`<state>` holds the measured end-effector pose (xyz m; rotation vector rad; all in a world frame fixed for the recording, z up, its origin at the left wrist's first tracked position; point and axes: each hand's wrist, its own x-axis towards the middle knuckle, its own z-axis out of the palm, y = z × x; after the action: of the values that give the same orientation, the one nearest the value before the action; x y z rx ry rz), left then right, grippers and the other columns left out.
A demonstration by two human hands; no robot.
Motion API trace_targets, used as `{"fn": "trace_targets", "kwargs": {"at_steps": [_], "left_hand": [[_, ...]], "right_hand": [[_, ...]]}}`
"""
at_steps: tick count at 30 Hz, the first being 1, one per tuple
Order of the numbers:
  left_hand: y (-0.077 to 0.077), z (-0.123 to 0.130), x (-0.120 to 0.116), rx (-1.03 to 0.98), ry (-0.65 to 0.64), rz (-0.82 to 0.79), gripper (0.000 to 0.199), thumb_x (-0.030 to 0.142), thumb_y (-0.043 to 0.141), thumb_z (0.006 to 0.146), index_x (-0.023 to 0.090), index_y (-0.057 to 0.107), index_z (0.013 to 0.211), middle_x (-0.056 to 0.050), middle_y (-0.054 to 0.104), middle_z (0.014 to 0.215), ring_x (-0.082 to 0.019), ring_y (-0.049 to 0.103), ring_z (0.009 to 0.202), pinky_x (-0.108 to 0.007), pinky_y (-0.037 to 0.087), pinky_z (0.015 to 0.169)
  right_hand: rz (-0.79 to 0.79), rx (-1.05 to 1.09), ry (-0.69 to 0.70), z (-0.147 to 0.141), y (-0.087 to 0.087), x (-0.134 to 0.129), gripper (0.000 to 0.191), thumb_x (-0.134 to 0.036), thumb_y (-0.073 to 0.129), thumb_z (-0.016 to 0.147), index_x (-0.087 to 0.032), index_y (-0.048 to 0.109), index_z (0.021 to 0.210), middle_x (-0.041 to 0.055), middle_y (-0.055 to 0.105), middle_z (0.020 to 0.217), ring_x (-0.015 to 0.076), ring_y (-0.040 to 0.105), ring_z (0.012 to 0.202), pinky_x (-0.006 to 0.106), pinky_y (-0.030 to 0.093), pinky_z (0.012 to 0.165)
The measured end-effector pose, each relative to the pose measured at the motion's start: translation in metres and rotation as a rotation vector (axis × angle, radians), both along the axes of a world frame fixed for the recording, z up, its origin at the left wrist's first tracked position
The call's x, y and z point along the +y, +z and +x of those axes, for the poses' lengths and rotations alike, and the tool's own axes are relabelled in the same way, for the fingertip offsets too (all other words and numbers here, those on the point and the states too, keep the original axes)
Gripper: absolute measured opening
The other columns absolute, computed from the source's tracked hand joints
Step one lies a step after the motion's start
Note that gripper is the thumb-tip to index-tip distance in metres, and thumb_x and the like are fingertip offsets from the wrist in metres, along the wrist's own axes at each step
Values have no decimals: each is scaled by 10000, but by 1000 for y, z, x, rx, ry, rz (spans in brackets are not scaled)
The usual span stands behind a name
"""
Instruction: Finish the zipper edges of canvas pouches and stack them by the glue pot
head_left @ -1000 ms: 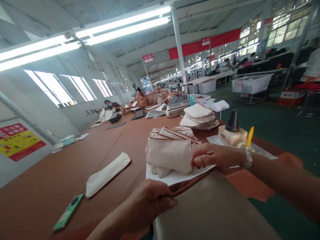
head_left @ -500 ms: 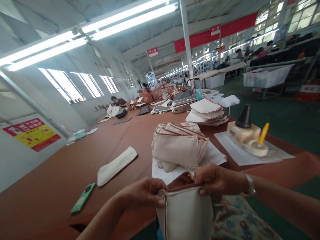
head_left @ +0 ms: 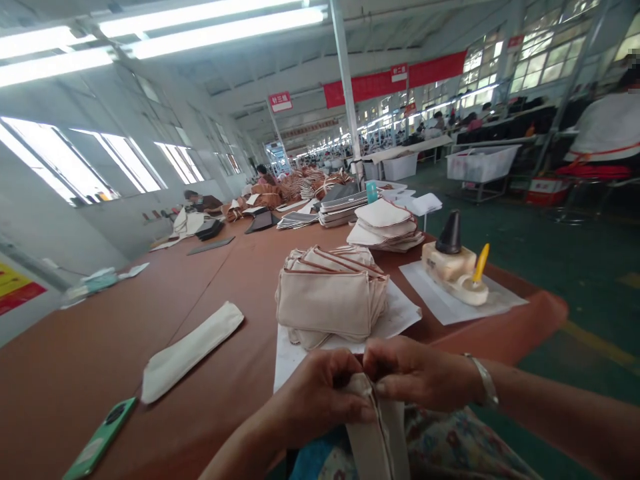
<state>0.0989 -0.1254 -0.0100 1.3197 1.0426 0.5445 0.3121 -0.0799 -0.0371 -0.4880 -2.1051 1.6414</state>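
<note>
Between my two hands is a cream fabric pouch (head_left: 367, 437) with a seam running down the side that faces me. My left hand (head_left: 325, 390) pinches its top edge on the left of the seam. Close beside it, my right hand (head_left: 417, 373), a bracelet on its wrist, grips the same edge on the right. The pouch hangs over my lap, its lower end cut off by the frame. Just beyond my hands, a stack of similar cream pouches (head_left: 325, 303) with brown edging lies on white paper (head_left: 287, 360).
A cream fabric piece (head_left: 193, 353) and a green phone (head_left: 100, 440) lie on the brown table (head_left: 115, 373) at left. On the right stand a glue container (head_left: 450, 267) with a black cone and a yellow-handled brush (head_left: 481, 263). Cream panels (head_left: 385, 227) are piled behind.
The pouch has been turned so its side seam faces me, and my hands have come close together at its top edge. My view has swung to the right.
</note>
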Motion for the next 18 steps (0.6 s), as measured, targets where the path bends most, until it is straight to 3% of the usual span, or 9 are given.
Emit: {"fn": "trace_targets", "kwargs": {"at_steps": [5,11,13,18], "left_hand": [[-2,0,7,-17,-28,-12,400,373,859,633,115,642,848,42,478,667,-88,360,616,-227,239,538],[-7,4,14,-59,-9,-64,348,386,831,676,116,620,740,23,479,668,-93,368,626,-241,248,564],[-8,4,17,-71,-13,-81,342,381,829,674,116,627,748,22,485,664,-93,368,620,-240,250,563],[-13,5,21,-46,15,-78,273,338,780,718,102,648,754,14,498,653,-93,364,611,-240,262,566]], "right_hand": [[52,104,-65,1,-20,-4,99,-210,601,868,-153,534,912,-26,495,775,107,408,679,210,350,590],[191,150,-62,4,-17,9,66,-215,583,869,-154,559,864,-8,528,771,114,455,666,220,366,596],[325,130,-64,3,-16,12,34,-186,556,868,-154,565,861,4,540,776,121,479,674,231,370,611],[835,-8,-176,0,-15,6,138,-143,439,891,-125,563,836,80,562,795,171,451,704,298,319,609]]}}
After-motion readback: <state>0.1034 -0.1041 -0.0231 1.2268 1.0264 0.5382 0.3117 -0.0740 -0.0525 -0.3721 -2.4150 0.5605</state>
